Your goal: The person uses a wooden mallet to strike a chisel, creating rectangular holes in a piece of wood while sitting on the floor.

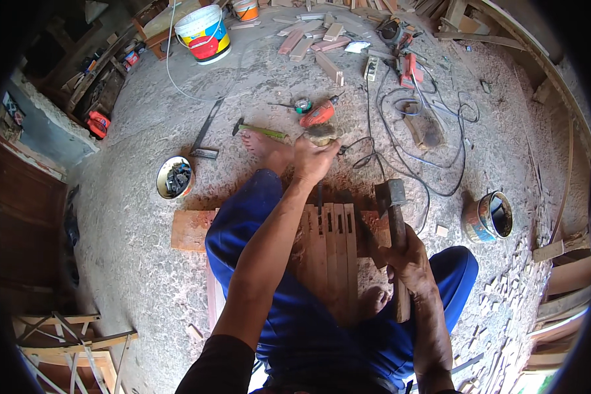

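L hand [314,157] reaches fwd, fingers closed on small brownish wood block [322,133] near orange power drill [318,114]. R hand [410,259] clamped on wooden-handled steel hammer [394,210], beside slotted reddish wood slats [331,246] on the floor.

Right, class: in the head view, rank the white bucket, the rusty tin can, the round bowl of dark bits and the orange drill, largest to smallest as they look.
1. White bucket
2. Rusty tin can and round bowl of dark bits: alike, so unranked
3. Orange drill

The bucket lies farthest from the camera, so its lead is safe.
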Demonstrator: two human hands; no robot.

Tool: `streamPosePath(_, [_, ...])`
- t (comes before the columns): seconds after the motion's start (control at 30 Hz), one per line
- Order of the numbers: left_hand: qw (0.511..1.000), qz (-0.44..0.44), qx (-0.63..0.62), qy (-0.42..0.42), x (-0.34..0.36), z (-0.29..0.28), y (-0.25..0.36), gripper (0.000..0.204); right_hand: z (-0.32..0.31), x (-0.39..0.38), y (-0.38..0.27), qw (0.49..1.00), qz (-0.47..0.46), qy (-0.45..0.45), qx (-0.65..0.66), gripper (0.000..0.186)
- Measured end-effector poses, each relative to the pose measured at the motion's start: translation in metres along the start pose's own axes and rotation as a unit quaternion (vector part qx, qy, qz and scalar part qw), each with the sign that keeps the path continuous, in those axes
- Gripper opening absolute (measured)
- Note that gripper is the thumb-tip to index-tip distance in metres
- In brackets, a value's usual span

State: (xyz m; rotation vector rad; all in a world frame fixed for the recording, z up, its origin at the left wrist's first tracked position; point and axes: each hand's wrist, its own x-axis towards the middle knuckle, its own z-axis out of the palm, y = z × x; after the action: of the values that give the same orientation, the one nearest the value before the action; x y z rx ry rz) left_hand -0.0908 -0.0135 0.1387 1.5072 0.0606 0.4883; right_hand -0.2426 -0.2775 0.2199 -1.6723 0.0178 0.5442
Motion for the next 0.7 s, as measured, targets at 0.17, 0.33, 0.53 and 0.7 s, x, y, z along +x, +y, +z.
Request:
streamPosePath(0.17, [0.997,0.033,-0.071,0.029,-0.007,-0.011,0.005,0.006,0.002,0.002,0.002,1.0,-0.006,-0.015,0.017,0.058])
streamPosePath(0.33, [0.991,0.117,0.057,-0.023,-0.024,0.004,0.014,0.009,0.006,0.009,0.012,0.993,-0.025,-0.044,0.106,0.057])
streamPosePath(0.53, [0.989,0.124,0.068,-0.037,-0.049,0.001,0.031,0.01,0.022,0.003,0.004,0.99,-0.06,-0.03,0.125,0.061])
streamPosePath(0.7, [0.969,0.22,0.105,-0.041,-0.062,-0.006,0.027,0.014,0.022,0.003,-0.01,0.908,-0.295,0.042,-0.296,0.068])
